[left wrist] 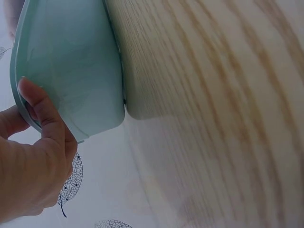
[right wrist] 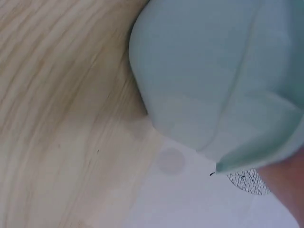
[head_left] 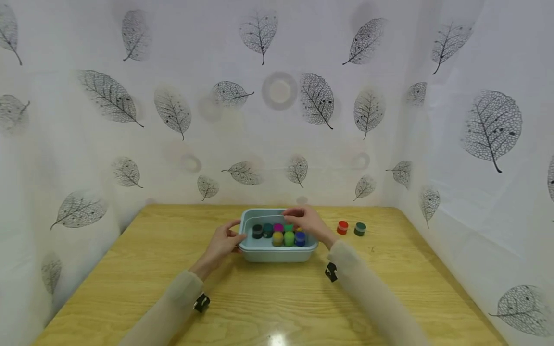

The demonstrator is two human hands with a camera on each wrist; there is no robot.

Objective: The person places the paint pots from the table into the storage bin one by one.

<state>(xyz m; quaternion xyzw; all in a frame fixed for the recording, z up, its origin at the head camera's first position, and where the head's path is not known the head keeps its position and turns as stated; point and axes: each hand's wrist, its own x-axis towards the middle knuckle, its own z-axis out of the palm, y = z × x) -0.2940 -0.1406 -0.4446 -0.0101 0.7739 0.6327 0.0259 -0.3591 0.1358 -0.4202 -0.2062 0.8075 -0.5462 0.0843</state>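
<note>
A pale blue-green plastic tub point(head_left: 278, 255) stands on the table, holding several small paint pots with coloured lids. Among them are a black pot point(head_left: 257, 231), a yellow pot point(head_left: 277, 239), a light green pot point(head_left: 289, 239) and a blue pot point(head_left: 300, 239). My left hand point(head_left: 224, 241) pinches the tub's left rim, its fingers on either side of the edge in the left wrist view. Over the tub's right half, my right hand point(head_left: 308, 223) reaches in from the right, fingers bent downward above the back pots. Whether its fingertips hold a pot I cannot tell.
To the right of the tub, a red pot point(head_left: 342, 228) and a dark green pot point(head_left: 359, 229) stand side by side on the wooden table point(head_left: 277, 298). A white curtain point(head_left: 277, 144) with leaf prints hangs behind the table and along both sides.
</note>
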